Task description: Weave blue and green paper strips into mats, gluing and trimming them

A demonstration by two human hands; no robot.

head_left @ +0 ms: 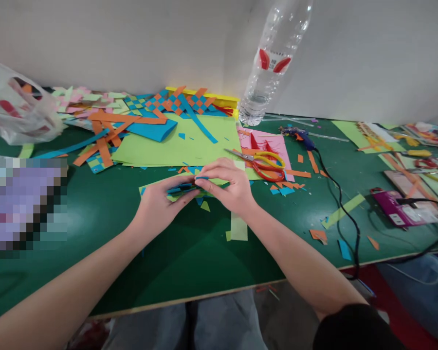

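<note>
Both hands meet low over the near half of the table [131, 277]; the fingers of the left hand [162, 198] grasp a small blue-and-green paper piece [182, 188] between the thumb below and the other fingers above, a grip that seems meant to steady it; the thumb and forefinger of the right hand [231, 182] pinch a blue paper end [202, 178] just beside it, probably because so thin an edge calls for fingertips; whether that end belongs to the same piece I cannot tell, as the hands hide the join. The piece is held above the table, in front of the light green sheets [149, 148], perhaps to let the fingers reach it from both sides.

The scissors [254, 158] lie just beyond the right hand, blades pointing left, apparently left within easy reach; the glue gun [303, 140] rests farther back, its black cord [337, 187] trailing forward to the table's near edge, likely to keep its nozzle well apart from the hands; woven orange-and-blue strips [173, 103] lie along the wall, perhaps stored there to leave working room.
</note>
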